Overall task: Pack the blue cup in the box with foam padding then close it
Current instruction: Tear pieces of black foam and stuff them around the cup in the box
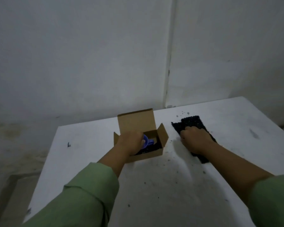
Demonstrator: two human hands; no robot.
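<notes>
A small cardboard box (161, 136) stands open on the white table (154, 185), its lid upright at the back and its side flaps out. My left hand (129, 142) is over the box's left half, shut on the blue cup (148, 142), which sits partly inside. Black foam (152, 149) lines the inside of the box under the cup. To the right of the box lies a flat black foam sheet (191, 122). My right hand (194, 139) rests on it with the fingers curled around its near-left edge.
Dark crumbs of foam are scattered over the table around the box and the sheet. A pale wall rises right behind the table. The table's left edge drops to a lower floor area with a flat brownish board (11, 194).
</notes>
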